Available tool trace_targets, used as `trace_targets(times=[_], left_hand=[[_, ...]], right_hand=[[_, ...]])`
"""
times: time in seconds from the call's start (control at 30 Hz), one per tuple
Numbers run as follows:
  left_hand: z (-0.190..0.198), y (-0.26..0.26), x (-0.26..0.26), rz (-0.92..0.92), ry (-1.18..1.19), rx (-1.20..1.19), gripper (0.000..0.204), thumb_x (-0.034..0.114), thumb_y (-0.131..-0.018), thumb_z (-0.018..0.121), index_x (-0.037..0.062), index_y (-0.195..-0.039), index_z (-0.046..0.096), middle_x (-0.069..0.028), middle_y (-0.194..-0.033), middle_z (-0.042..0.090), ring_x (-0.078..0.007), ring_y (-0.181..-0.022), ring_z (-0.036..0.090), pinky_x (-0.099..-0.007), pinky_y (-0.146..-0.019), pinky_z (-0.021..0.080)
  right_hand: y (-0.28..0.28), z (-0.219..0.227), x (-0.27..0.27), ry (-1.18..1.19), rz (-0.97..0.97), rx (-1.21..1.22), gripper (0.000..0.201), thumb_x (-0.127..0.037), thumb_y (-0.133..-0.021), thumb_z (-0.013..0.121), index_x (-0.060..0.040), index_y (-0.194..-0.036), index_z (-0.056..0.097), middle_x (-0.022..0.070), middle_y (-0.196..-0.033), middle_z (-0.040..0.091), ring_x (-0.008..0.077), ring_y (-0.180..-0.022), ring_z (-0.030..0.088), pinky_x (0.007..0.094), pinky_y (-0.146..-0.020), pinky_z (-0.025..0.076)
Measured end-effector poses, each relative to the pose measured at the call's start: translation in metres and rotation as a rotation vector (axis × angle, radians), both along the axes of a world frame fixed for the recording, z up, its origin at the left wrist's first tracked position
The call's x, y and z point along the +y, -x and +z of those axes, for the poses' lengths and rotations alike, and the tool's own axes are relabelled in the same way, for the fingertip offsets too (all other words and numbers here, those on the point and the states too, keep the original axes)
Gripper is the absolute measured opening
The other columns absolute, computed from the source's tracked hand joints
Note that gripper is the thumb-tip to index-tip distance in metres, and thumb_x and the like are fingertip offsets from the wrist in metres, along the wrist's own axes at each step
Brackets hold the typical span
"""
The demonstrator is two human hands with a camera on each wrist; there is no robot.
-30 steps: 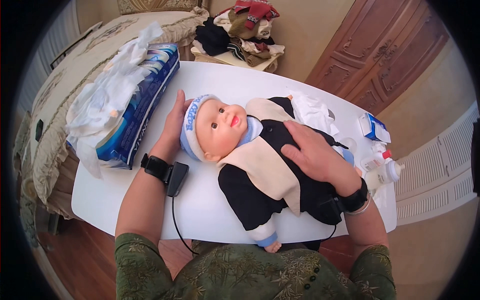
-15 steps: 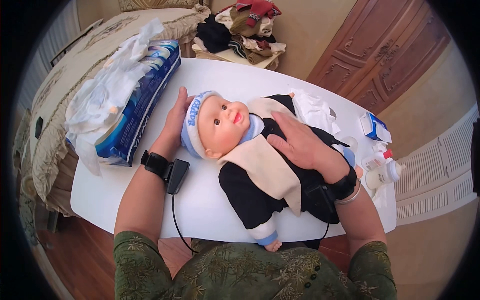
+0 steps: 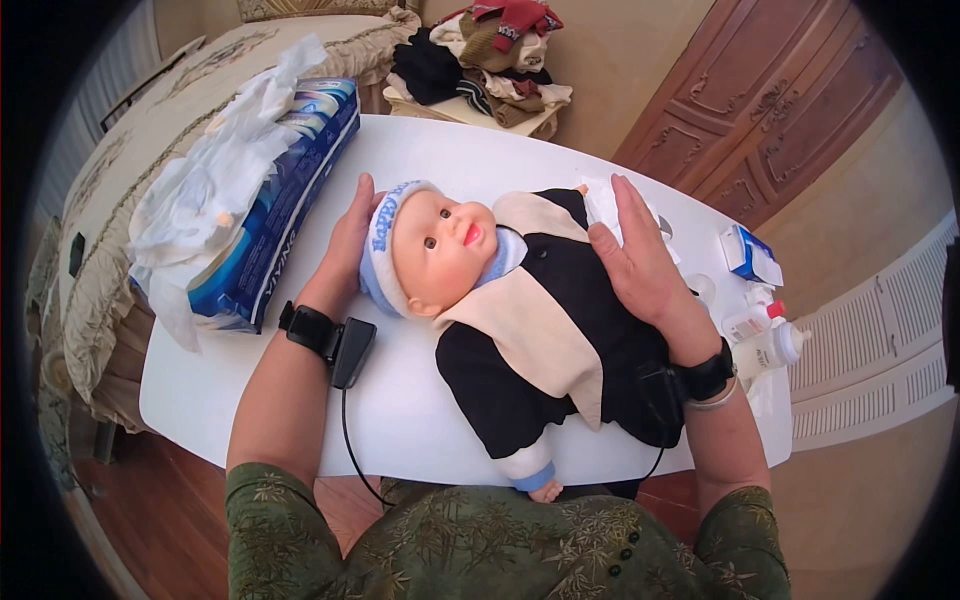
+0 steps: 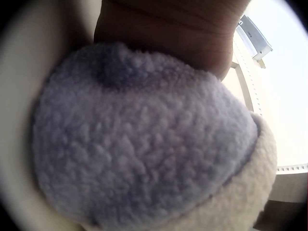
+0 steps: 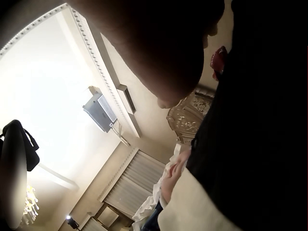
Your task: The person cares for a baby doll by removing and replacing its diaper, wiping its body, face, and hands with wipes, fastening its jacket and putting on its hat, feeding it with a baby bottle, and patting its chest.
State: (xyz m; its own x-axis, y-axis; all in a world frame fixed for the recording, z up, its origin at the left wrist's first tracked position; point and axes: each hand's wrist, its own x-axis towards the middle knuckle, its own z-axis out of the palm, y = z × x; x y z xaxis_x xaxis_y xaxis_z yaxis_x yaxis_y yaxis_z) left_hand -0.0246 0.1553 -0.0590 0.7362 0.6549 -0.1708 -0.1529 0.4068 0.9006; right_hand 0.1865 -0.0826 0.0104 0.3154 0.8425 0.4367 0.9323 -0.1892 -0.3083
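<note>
A baby doll (image 3: 455,235) lies on its back on the white table, its head toward the left. It wears a blue and white fleece hat (image 3: 385,262) and a black jacket (image 3: 560,350) with a wide cream collar (image 3: 530,315). My left hand (image 3: 348,240) rests against the crown of the hat, thumb extended and the other fingers partly hidden behind it. In the left wrist view the hat's fuzzy cloth (image 4: 144,139) fills the picture beneath the palm. My right hand (image 3: 645,262) is at the jacket's right side, its fingers straight and its palm turned toward the doll's chest.
A blue diaper pack (image 3: 290,225) topped with loose white diapers (image 3: 215,190) stands on the left. At the right edge are a baby bottle (image 3: 770,348), a red-capped bottle (image 3: 750,320) and a small blue box (image 3: 748,255). Crumpled white cloth (image 3: 602,205) lies behind the doll.
My right hand first moved over the jacket toward the collar, then back to the right, and its fingers now point more upward. The left hand has stayed by the hat.
</note>
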Motion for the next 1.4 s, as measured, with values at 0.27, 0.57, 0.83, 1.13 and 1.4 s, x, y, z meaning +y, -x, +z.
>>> trace_targets(times=[0.27,0.57,0.83,1.13,1.4], left_hand=[[-0.002,-0.001,0.001,-0.009,0.061,-0.04,0.073,0.061,-0.094,0.038,-0.0042,-0.122,0.055,-0.0173,-0.114,0.063,-0.0235,-0.102,0.063,-0.033,-0.091,0.051],[0.005,0.001,0.002,-0.086,0.074,-0.053,0.071,0.06,-0.095,0.035,-0.0024,-0.123,0.054,-0.0145,-0.114,0.063,-0.021,-0.103,0.063,-0.0319,-0.092,0.049],[0.0,0.001,0.007,-0.108,0.12,-0.102,0.067,0.057,-0.094,0.044,-0.0043,-0.118,0.057,-0.0183,-0.115,0.063,-0.0249,-0.103,0.064,-0.0345,-0.091,0.051],[-0.007,-0.002,0.011,-0.136,0.158,-0.133,0.066,0.057,-0.094,0.044,-0.0039,-0.118,0.058,-0.0182,-0.114,0.064,-0.0254,-0.101,0.064,-0.0344,-0.09,0.052],[-0.002,0.0,0.005,-0.072,0.14,-0.088,0.065,0.056,-0.094,0.045,-0.0038,-0.116,0.058,-0.0182,-0.111,0.064,-0.0244,-0.098,0.065,-0.0342,-0.088,0.053]], right_hand=[[0.01,-0.002,-0.01,0.348,0.231,0.136,0.06,-0.04,-0.095,0.05,0.0055,-0.133,0.042,0.0252,-0.136,0.046,0.0367,-0.128,0.042,0.0378,-0.107,0.034],[0.006,0.0,-0.012,0.278,0.176,0.105,0.062,-0.041,-0.096,0.049,0.0048,-0.136,0.039,0.0262,-0.141,0.04,0.0378,-0.133,0.037,0.0391,-0.111,0.028],[0.016,-0.004,-0.004,0.131,0.147,0.02,0.06,-0.039,-0.095,0.05,0.0064,-0.134,0.041,0.028,-0.137,0.042,0.0394,-0.13,0.038,0.04,-0.11,0.03],[0.017,-0.006,-0.006,0.294,0.18,0.139,0.058,-0.037,-0.095,0.051,0.0075,-0.131,0.043,0.0265,-0.133,0.047,0.04,-0.125,0.044,0.0402,-0.106,0.035],[-0.002,0.012,0.01,0.189,-0.005,0.148,0.063,-0.041,-0.101,0.034,0.0047,-0.143,0.027,0.0236,-0.151,0.024,0.0321,-0.143,0.019,0.0369,-0.116,0.015]])
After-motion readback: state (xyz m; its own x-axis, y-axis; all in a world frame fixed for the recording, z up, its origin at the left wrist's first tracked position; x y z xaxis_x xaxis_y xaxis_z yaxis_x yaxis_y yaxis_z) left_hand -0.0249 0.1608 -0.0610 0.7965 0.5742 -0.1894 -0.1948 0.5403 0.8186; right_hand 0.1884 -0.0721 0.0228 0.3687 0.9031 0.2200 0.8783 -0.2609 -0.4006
